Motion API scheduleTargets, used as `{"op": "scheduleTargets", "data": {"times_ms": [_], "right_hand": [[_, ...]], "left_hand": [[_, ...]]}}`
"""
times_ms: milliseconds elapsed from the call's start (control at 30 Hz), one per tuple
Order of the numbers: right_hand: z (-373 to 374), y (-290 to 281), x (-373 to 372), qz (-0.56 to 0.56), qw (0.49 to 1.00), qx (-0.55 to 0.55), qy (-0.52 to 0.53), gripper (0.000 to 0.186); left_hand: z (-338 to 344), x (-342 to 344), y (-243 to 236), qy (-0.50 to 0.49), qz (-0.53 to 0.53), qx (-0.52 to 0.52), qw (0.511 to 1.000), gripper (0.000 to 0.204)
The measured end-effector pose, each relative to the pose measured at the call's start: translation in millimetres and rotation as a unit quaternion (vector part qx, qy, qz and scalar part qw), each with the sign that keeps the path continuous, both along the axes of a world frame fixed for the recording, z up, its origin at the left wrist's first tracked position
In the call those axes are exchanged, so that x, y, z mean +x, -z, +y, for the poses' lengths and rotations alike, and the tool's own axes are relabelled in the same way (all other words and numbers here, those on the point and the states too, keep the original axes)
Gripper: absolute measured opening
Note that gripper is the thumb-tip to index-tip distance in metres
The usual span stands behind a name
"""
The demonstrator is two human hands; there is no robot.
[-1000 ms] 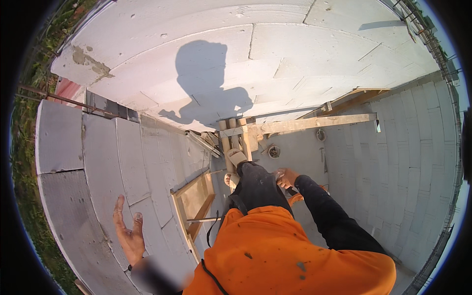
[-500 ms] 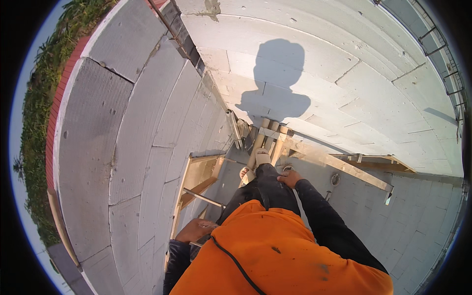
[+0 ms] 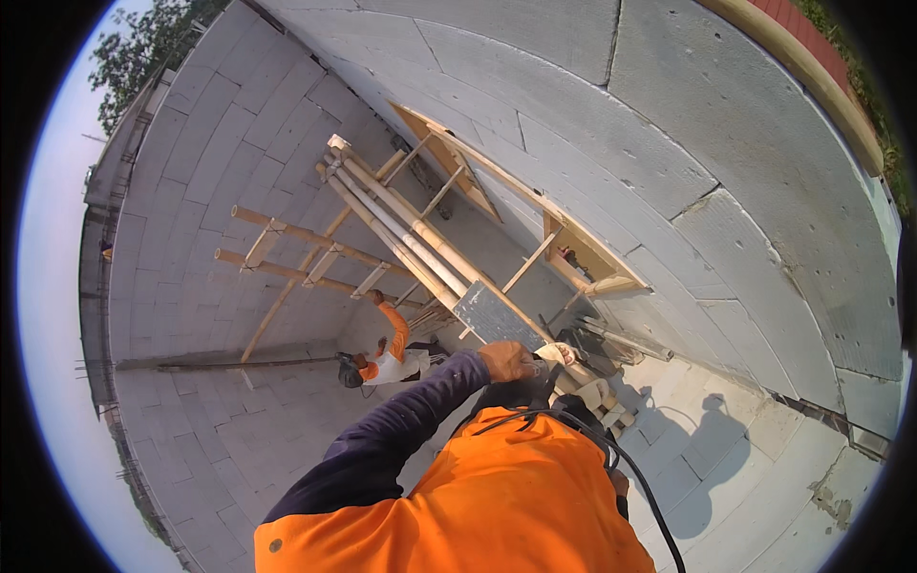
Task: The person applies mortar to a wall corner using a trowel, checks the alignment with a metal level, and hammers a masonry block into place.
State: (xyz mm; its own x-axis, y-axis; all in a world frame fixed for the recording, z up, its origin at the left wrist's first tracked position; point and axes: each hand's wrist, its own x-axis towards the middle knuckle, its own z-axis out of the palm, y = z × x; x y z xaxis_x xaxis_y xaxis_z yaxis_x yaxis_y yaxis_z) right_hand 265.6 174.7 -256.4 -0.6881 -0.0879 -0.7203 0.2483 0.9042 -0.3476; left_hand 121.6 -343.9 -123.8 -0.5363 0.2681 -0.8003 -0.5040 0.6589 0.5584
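My left hand (image 3: 508, 361), at the end of a dark sleeve, is closed over my dark trouser leg near the knee. Its fingers are curled, and what they hold, if anything, is hidden. Just beyond it a dark grey speckled panel (image 3: 497, 313) lies across bamboo poles (image 3: 411, 229). A sandalled foot (image 3: 557, 353) rests beside the hand on the poles. Of my right hand (image 3: 620, 483) only a sliver of skin shows past my orange shirt; its fingers are hidden. A black cord (image 3: 650, 511) runs down over the shirt.
Below at the left, a co-worker (image 3: 394, 359) in white and orange raises an arm to a bamboo ladder (image 3: 315, 258). Grey block walls (image 3: 611, 162) enclose the space. A wooden frame (image 3: 587, 263) is set in the right wall. The floor lies well below the poles.
My view has swung round, bringing the co-worker, ladder and long poles into sight. My left hand has moved from my side to my leg; the right has left my knee.
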Motion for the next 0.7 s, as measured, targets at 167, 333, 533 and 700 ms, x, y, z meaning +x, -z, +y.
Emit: {"op": "scheduleTargets", "data": {"times_ms": [167, 333, 533, 700], "right_hand": [[75, -10, -111, -0.202, 0.929, -0.053, 0.304, 0.030], [84, -42, -235, -0.130, 0.956, -0.073, 0.254, 0.035], [51, -56, -267, -0.090, 0.962, -0.177, 0.186, 0.044], [66, -51, -227, -0.121, 0.952, -0.179, 0.215, 0.047]], "left_hand": [[37, 95, 7, -0.133, 0.127, -0.093, 0.979, 0.045], [72, 98, -31, -0.292, 0.206, -0.078, 0.931, 0.042], [106, 63, -79, -0.463, 0.359, 0.023, 0.810, 0.028], [113, 1, -220, -0.376, 0.519, 0.290, 0.711, 0.027]]}}
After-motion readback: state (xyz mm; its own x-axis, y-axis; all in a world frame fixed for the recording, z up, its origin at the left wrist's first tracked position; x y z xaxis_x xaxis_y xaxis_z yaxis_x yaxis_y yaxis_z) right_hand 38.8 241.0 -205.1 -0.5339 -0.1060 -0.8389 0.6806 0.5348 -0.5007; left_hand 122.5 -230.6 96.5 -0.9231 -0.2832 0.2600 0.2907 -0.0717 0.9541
